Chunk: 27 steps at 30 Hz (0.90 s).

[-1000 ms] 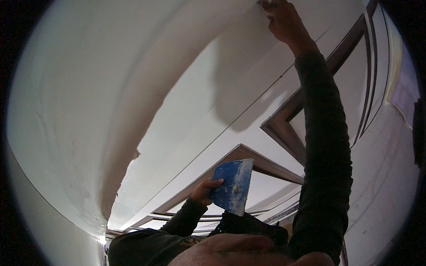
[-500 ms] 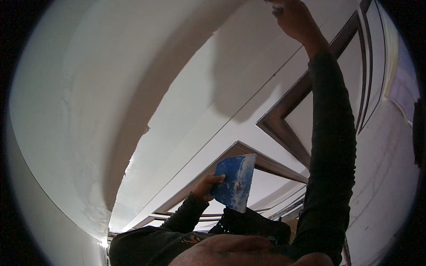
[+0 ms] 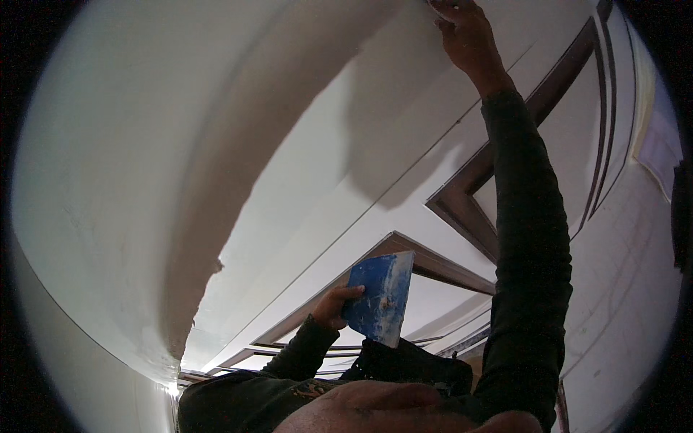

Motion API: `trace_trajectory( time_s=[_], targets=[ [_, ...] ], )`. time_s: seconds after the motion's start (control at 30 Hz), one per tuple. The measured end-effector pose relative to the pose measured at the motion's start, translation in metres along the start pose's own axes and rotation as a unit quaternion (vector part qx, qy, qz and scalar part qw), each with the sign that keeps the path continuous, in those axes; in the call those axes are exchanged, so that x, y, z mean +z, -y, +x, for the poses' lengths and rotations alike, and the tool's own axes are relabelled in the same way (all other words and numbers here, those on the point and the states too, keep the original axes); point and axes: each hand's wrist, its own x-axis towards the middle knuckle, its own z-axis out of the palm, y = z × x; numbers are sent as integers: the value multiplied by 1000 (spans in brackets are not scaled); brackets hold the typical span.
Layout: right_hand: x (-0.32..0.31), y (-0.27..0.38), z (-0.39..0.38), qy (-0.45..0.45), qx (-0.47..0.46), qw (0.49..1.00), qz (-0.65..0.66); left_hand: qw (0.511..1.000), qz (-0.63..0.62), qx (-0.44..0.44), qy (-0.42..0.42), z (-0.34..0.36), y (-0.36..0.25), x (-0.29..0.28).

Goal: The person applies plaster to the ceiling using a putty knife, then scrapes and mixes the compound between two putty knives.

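Observation:
My left hand [image 3: 332,306] is closed on the edge of a blue putty spreader [image 3: 378,299], held low in front of my body. Its flat face carries whitish smears, and a pale strip runs along its right edge. My right arm reaches far up to the top of the view. There my right hand [image 3: 466,40] is closed, its fingers curled near a large pale surface [image 3: 296,180]. What it grips lies mostly past the upper edge and cannot be made out. A darker, shaded band [image 3: 224,166] with a ragged border curves along that surface.
Brown frame-like trim [image 3: 462,195] edges pale panels right of centre. A thin dark seam [image 3: 361,216] crosses the pale surface. Greyish, scuffed surface [image 3: 621,289] lies at the right, below a pale lilac sheet [image 3: 657,137]. A bright light [image 3: 172,390] shows at the lower left.
My right hand and forearm have shifted slightly left. The band's ragged border sits a little further left and looks smoother in its upper part. My left hand with the spreader has hardly moved.

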Motion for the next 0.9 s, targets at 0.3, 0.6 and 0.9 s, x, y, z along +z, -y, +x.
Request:
trace_trajectory(
  time_s=[0.3,0.6,0.9],
  targets=[
    [-21,50,43,223,173,952,-117,1000,1,5,19,-3,-3,1],
    [-67,130,130,344,135,893,-256,994,60,8,90,-27,-11,29],
    [-153,277,-51,249,173,944,-128,964,19,140,224,-31,-9,6]
  ],
)
